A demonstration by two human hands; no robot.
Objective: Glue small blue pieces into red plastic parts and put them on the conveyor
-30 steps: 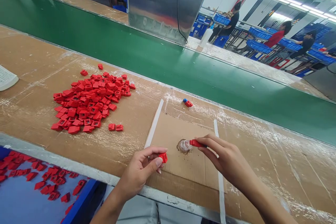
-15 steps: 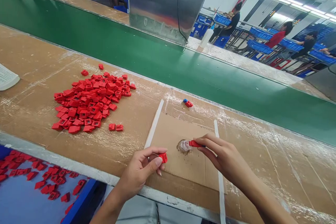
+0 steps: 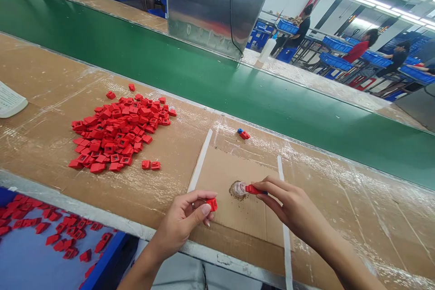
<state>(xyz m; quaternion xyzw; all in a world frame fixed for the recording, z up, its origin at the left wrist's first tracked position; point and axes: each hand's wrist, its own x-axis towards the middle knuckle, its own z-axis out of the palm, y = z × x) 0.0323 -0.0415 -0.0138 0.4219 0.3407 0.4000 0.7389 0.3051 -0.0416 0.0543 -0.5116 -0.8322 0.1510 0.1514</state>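
Note:
My left hand (image 3: 180,224) pinches a small red plastic block (image 3: 212,204) between thumb and fingers, over the edge of a cardboard sheet (image 3: 220,217). My right hand (image 3: 292,204) grips a slim red piece (image 3: 254,189), and its tip touches a small transparent round object (image 3: 239,189). That object stands on a brown-stained patch of the cardboard. The tip of the red piece is hidden against it. A large heap of red plastic blocks (image 3: 118,133) lies on the bench to the left of my hands.
A green conveyor belt (image 3: 170,65) runs along the far side of the cardboard-covered bench (image 3: 44,77). A blue tray (image 3: 57,240) of red blocks sits at lower left. A red-and-blue part (image 3: 244,134) lies beyond the sheet. Co-workers sit at far right.
My right hand has shifted slightly lower, with the red piece still at the transparent object. My left hand holds the same block, and the view has moved only slightly.

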